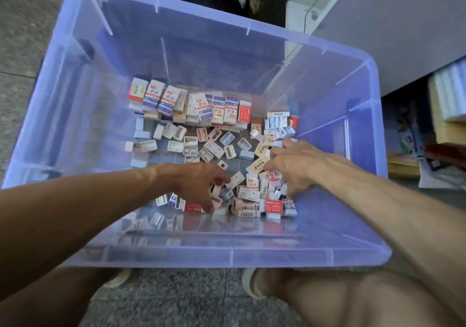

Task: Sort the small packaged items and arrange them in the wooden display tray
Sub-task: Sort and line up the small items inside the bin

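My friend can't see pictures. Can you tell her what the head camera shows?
Two bare hands, left hand and right hand, dig into a heap of small boxes at the bottom of a see-through blue plastic bin. A neat row of boxes stands along the bin's far side, with little open trays scattered between.

Both arms outstretched, left hand [199, 182] and right hand [292, 165] fingers curled downward.

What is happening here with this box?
A person reaches both hands into a blue bin of small packs. The left hand and the right hand dig in a loose pile near the front. A tidy row stands along the back. No wooden tray is visible.
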